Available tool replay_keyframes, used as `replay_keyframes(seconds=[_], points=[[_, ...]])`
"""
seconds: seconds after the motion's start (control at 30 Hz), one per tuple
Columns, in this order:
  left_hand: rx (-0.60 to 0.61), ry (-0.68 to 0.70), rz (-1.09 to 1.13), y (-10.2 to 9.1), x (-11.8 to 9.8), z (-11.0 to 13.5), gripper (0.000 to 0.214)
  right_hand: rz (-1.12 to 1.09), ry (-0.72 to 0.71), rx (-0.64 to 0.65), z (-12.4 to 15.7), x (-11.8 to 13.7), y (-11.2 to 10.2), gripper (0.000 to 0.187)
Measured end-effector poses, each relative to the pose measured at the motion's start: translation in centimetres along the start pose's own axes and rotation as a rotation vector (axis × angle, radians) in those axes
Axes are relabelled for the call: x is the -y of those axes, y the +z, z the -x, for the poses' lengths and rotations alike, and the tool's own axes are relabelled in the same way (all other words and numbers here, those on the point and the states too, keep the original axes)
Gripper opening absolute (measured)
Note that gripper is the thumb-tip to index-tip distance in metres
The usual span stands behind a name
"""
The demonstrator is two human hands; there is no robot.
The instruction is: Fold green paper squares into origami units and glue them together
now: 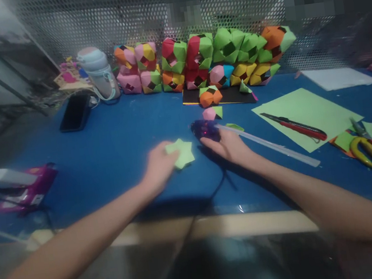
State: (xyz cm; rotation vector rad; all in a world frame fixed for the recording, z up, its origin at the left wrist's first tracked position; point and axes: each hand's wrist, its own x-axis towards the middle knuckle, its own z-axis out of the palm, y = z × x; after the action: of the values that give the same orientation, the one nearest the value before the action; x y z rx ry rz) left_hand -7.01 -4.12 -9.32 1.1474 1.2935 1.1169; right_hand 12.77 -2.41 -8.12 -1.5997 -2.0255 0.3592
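The left hand pinches a pale green paper star between its fingers, holding it over the middle of the blue desk, nearer the front edge than the row of paper at the back. The right hand has its fingers wrapped around a dark blue glue gun with a small red light. The gun's front end points toward the left edge of the desk, near the star but apart from it. A long whitish glue stick slants from behind the gun toward the front right corner, and a dark cable hangs toward the front edge.

Just beyond the gun lies a pink and green folded piece. Behind it, an orange and green piece rests on black sheets. Folded paper balls in many colours stand two high along the back edge. Near the back left corner, a capped bottle stands just beside a dark phone. A blurred magenta object sits by the left edge. Toward the right edge, a red and black cutter knife lies across a light green sheet, near scissors with yellow and red handles.
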Motion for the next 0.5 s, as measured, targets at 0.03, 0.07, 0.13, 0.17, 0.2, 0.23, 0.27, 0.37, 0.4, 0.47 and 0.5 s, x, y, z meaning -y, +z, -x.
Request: replay_keyframes(seconds=[0.03, 0.07, 0.13, 0.17, 0.2, 0.23, 0.27, 0.37, 0.4, 0.47, 0.5], points=[[-0.003, -0.003, -0.008, 0.0, -0.1, 0.0, 0.013, -0.061, 0.040, 0.005, -0.1, 0.1, 0.4, 0.032], [-0.012, -0.005, -0.018, 0.0, -0.2, 0.0, 0.012, -0.117, 0.085, 0.012, -0.1, 0.4, 0.5, 0.030], [-0.039, 0.006, -0.049, -0.1, -0.4, -0.1, 0.011, -0.211, 0.181, 0.042, 0.2, 1.0, 0.2, 0.031], [-0.052, 0.017, -0.064, -0.3, -0.4, -0.2, 0.011, -0.247, 0.210, 0.064, 0.5, 1.3, -0.1, 0.032], [-0.060, 0.027, -0.073, -0.4, -0.4, -0.3, 0.010, -0.273, 0.218, 0.086, 0.8, 1.7, -0.5, 0.033], [-0.065, 0.037, -0.077, -0.5, -0.4, -0.4, 0.011, -0.288, 0.203, 0.095, 1.2, 2.0, -0.9, 0.033], [-0.069, 0.045, -0.077, -0.6, -0.4, -0.5, 0.011, -0.295, 0.166, 0.090, 1.6, 2.4, -1.2, 0.032], [-0.067, 0.061, -0.074, -0.9, -0.3, -0.6, 0.012, -0.277, 0.034, 0.018, 2.7, 3.2, -1.5, 0.027], [-0.064, 0.063, -0.078, -0.9, -0.3, -0.7, 0.012, -0.259, -0.006, 0.003, 3.0, 3.3, -1.3, 0.025], [-0.060, 0.061, -0.098, -0.8, -0.4, -0.6, 0.011, -0.214, -0.089, -0.002, 3.4, 3.3, -0.9, 0.020], [-0.057, 0.062, -0.111, -0.8, -0.4, -0.6, 0.011, -0.188, -0.128, -0.005, 3.4, 3.2, -0.7, 0.018]])
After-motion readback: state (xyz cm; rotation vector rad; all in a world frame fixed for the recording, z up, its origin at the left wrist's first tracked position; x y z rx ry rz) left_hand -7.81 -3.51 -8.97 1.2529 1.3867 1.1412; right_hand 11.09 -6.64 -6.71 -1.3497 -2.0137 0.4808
